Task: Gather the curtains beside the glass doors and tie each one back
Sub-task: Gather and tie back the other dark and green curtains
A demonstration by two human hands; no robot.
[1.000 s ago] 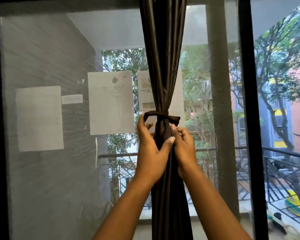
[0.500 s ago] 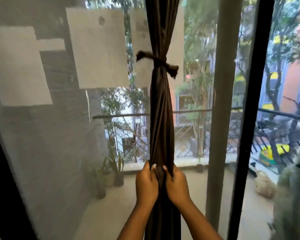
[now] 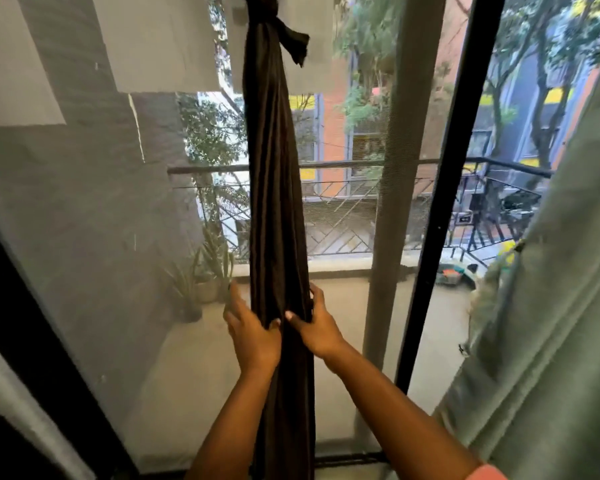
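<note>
A: Where is the dark brown curtain (image 3: 278,188)?
B: It hangs bunched into one narrow column down the middle of the view, in front of the glass door (image 3: 94,216). A tie-back (image 3: 293,41) of the same fabric is knotted round it near the top edge, one loose end sticking out to the right.

A: And the hands?
B: Both are low on the bundle. The left hand (image 3: 253,329) grasps the left side, fingers wrapped behind the cloth and thumb on the front. The right hand (image 3: 317,323) grasps the right side, fingers curled round the edge and thumb pressed on the folds. The thumbs nearly meet.

A: What else is around?
B: A grey-green curtain (image 3: 548,306) hangs loose at the right, covering that edge of the view. A black door frame (image 3: 454,188) stands between the two curtains. Pale paper sheets (image 3: 156,39) are stuck on the glass at upper left. Beyond the glass are a balcony railing (image 3: 343,164), potted plants (image 3: 205,271) on the balcony floor, trees and coloured buildings.
</note>
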